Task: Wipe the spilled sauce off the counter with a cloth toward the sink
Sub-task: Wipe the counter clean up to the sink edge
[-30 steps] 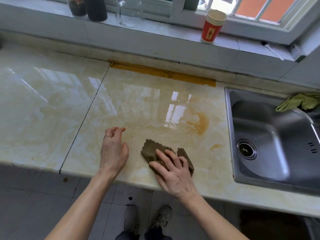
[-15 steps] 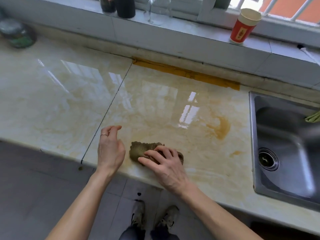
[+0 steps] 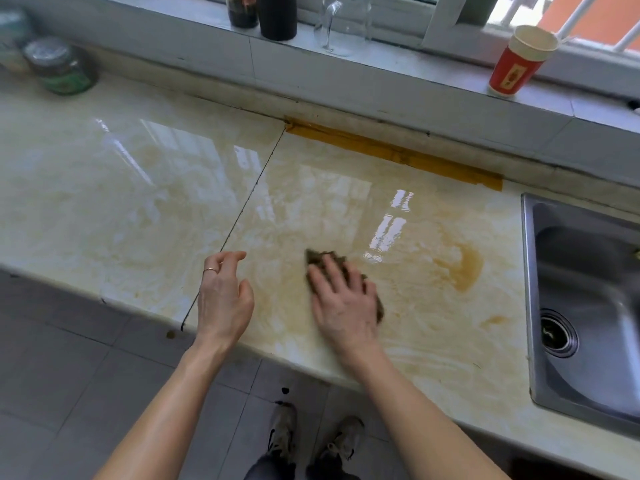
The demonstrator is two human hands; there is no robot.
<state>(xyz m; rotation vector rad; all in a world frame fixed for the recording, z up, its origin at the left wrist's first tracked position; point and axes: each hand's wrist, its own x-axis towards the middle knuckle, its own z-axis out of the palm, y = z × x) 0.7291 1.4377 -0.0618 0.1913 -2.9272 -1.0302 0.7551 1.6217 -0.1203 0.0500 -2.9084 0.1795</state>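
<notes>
If the sweep starts where it stands, the thin yellow film across the left of the counter (image 3: 104, 202) would be missed, a likely fault given how far it spreads past the seam (image 3: 239, 216). The left hand (image 3: 223, 299), fingers loosely curled and holding nothing, is near the front edge and offers no guard there; a stroke angled that way could send liquid onto the floor and shoes (image 3: 282, 434) below. Farther right, the thick pool of sauce (image 3: 465, 268) lies between the cloth (image 3: 317, 257) and the sink (image 3: 526, 271), and so small and soiled a cloth may smear it wider rather than carry it over the rim. The cloth lies flat on the stone just right of the left hand, almost wholly under the right hand (image 3: 343, 303), whose straight, spread fingers press it down; only its far corner and right edge show.
</notes>
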